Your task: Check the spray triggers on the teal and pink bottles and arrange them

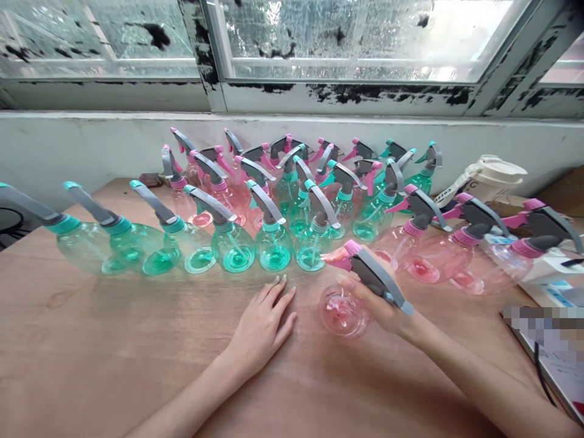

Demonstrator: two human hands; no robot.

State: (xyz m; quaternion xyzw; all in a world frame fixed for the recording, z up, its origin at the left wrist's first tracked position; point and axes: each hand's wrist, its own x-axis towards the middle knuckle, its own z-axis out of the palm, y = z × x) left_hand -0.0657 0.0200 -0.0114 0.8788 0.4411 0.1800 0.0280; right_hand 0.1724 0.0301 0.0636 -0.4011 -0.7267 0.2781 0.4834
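My right hand (381,304) grips a clear pink spray bottle (342,311) by the neck, under its grey and pink trigger head (371,271). The bottle stands on the wooden table (114,353) just in front of the rows. My left hand (264,322) lies flat on the table, fingers stretched out, holding nothing. It is a little left of the pink bottle and just in front of the teal spray bottles (274,243).
Several teal spray bottles (150,243) and pink spray bottles (456,243) stand in rows along the back of the table, below a window sill (292,118). A white lidded cup (490,176) lies at back right. A white box (554,277) and papers (552,347) sit at the right edge.
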